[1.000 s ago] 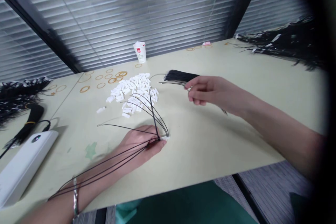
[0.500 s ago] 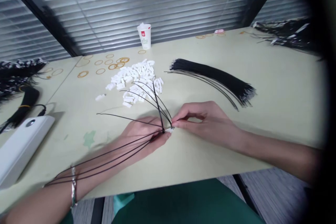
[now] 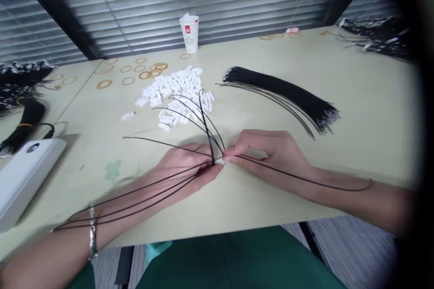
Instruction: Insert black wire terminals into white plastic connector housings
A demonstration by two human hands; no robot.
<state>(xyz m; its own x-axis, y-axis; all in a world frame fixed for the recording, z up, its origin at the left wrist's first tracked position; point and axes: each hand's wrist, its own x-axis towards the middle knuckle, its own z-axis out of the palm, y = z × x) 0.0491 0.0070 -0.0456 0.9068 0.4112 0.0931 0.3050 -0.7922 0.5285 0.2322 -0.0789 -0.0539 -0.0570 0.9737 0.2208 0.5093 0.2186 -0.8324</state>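
My left hand (image 3: 190, 167) is closed on a small white connector (image 3: 220, 161), from which several thin black wires (image 3: 149, 195) fan out to the left and upward. At the connector's right side, my right hand (image 3: 264, 153) pinches a black wire (image 3: 298, 176) that trails back over my right wrist. Beyond my hands lies a heap of small white connectors (image 3: 176, 88). A thick bundle of black wires (image 3: 278, 89) rests behind my right hand, with a few loose wires along its near side.
A white paper cup (image 3: 190, 34) stands near the blinds. Tan rubber bands (image 3: 144, 74) lie at the back left. A white power bank (image 3: 30, 180) with a cable sits at the left. More black wire bundles (image 3: 379, 38) lie at both sides.
A black wire now extends rightward from my right fingertips over my wrist; it did not show there before. The view has shifted slightly, and both hands remain together at the connector.
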